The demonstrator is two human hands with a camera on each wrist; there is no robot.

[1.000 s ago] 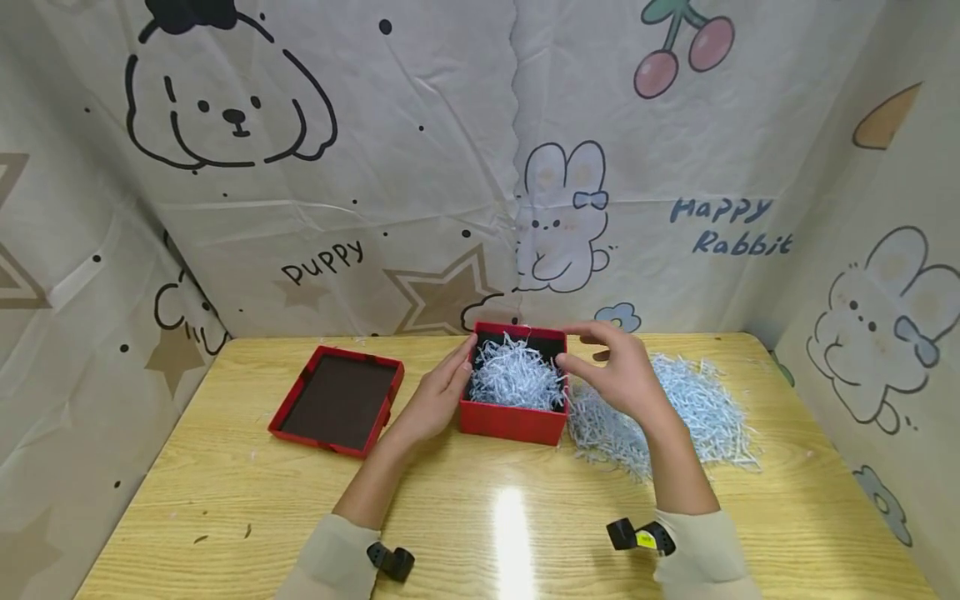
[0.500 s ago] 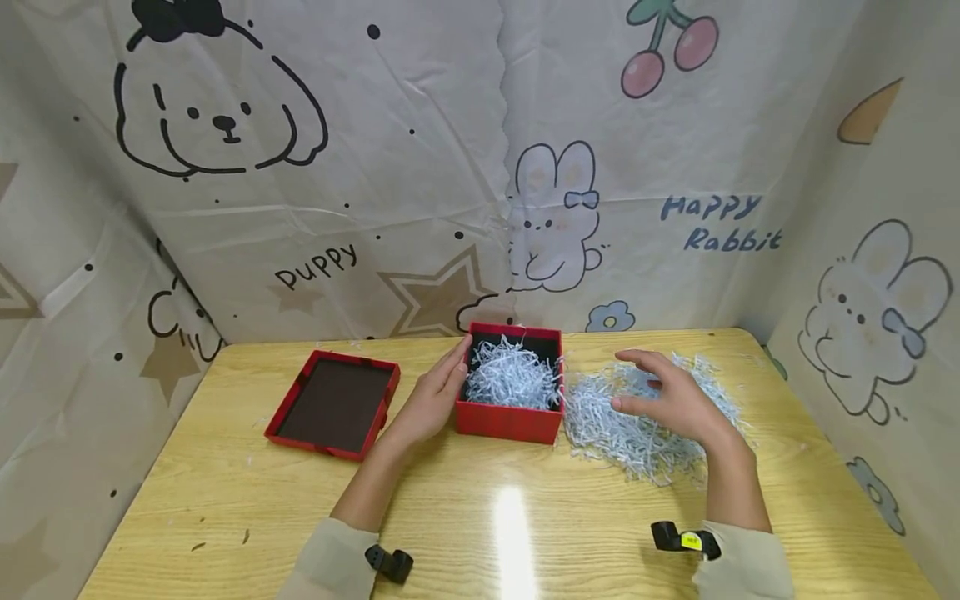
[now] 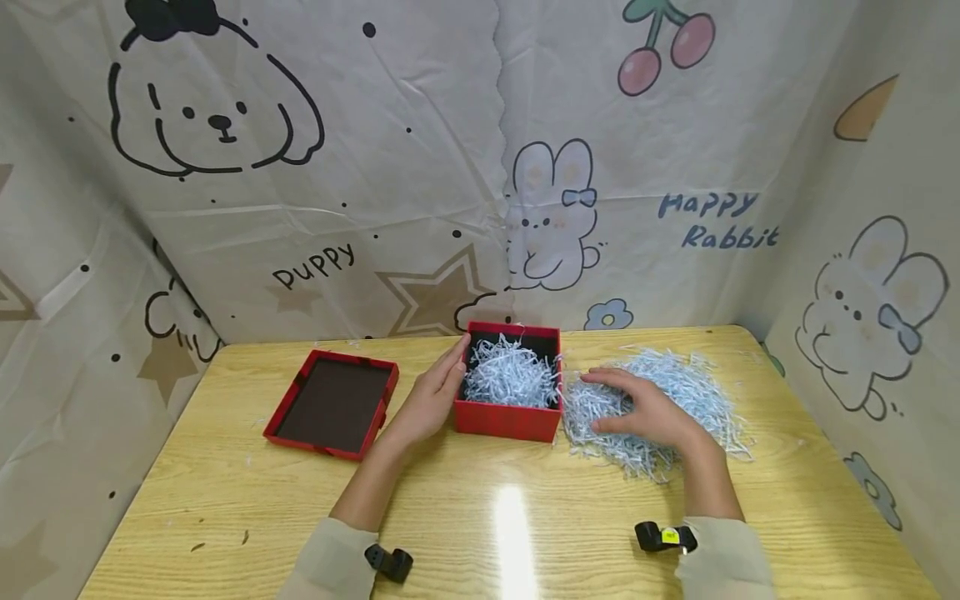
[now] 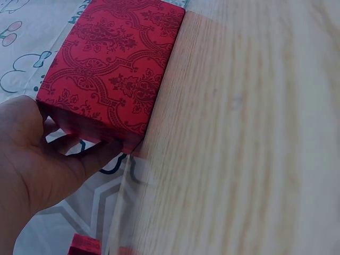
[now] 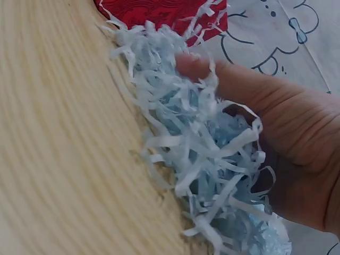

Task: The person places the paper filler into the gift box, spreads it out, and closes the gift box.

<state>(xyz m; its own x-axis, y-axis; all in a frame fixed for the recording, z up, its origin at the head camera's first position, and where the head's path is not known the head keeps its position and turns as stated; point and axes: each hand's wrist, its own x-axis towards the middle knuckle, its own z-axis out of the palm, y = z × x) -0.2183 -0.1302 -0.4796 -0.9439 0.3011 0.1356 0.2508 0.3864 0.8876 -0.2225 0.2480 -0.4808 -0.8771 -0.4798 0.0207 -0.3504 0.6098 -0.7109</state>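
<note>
Red box [image 3: 506,421], covering paper- or cloth-like with a low sheen, lining dark and matt; lid [image 3: 333,406], inner panel smooth and matt; shredded filler [image 3: 693,396], crinkled paper-like strips; table [image 3: 442,508], wood-grained, glossy under the light; backdrop [image 3: 420,75], thin creased sheeting; sleeves [image 3: 330,558], matt cloth.

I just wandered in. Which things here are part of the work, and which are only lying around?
Part of the work:
Red box, with the left hand against its side
Shredded paper inside it
Paper pile, with the right hand at it
Red lid, probably, left of the box

Only lying around:
Dark flecks on the table
Printed cloth, just a backdrop
</note>
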